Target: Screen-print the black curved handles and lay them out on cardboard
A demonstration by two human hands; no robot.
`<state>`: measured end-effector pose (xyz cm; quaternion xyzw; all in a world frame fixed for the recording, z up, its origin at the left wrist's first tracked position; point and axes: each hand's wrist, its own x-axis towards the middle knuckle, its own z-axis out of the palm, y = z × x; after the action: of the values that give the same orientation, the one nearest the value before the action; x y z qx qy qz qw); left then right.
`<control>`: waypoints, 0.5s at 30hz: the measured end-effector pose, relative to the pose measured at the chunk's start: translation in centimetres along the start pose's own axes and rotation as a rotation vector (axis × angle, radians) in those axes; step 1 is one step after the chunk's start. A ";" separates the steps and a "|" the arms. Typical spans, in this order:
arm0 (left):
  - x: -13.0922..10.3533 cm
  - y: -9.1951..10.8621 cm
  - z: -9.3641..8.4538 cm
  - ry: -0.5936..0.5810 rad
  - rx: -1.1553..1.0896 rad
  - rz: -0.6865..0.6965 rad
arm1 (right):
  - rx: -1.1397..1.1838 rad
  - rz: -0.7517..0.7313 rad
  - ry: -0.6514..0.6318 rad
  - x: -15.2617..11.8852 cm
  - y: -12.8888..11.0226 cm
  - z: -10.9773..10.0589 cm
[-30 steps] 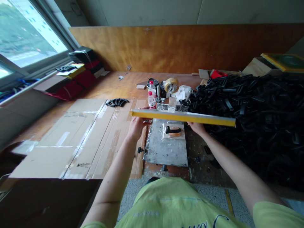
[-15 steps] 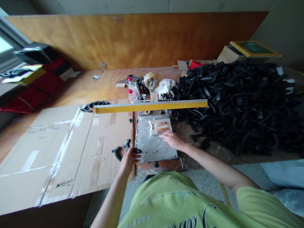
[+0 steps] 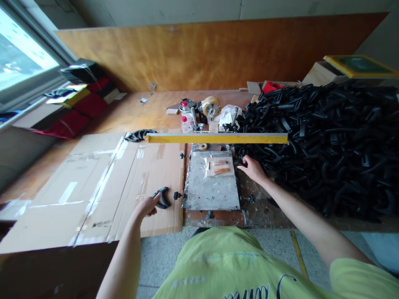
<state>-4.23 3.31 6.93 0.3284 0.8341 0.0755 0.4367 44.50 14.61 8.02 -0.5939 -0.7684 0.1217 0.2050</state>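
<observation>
My left hand (image 3: pixel 149 206) is over the cardboard, thumb and fingers closed on the end of curved black plastic handles (image 3: pixel 163 198); its lower fingers are partly hidden. At the left edge of the black heap, my right hand (image 3: pixel 252 168) has its fingers bent in a pinch around a small dark part (image 3: pixel 240 162), likely another handle, mostly hidden. Between the hands lies a flat metal plate (image 3: pixel 212 193) with a clear-wrapped block (image 3: pixel 220 167) fixed on it. A yellow-edged bar (image 3: pixel 218 138) spans above the plate's far end.
A big heap of black plastic handles (image 3: pixel 327 141) covers the right side. Flattened cardboard (image 3: pixel 124 199) lies left, with a row of handles (image 3: pixel 137 135) on it. Behind the bar stand a tape roll (image 3: pixel 211 106) and red-capped bottles (image 3: pixel 186 122). Black knobs (image 3: pixel 177 195) stick out beside the plate.
My left hand has carried the black handles left, away from the plate and over the cardboard. My right hand has moved from above the plate to the heap's edge. The view has shifted left.
</observation>
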 end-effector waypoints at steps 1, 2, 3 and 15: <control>-0.5 2.0 -0.7 0.016 -0.053 0.104 | 0.063 -0.117 0.028 1.3 -1.8 0.8; -1.1 4.1 -1.2 0.044 -0.134 0.214 | 0.101 -0.226 0.024 2.3 -3.4 1.6; -2.0 6.4 -1.6 0.086 -0.209 0.317 | 0.120 -0.323 -0.004 3.1 -4.8 2.4; -12.2 21.5 -0.3 -0.009 -0.852 0.929 | -0.161 -0.568 -0.049 3.3 -7.3 4.5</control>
<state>10.80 12.51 24.24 0.4539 0.4994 0.5817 0.4541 35.47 16.17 7.73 -0.3664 -0.9157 0.0125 0.1645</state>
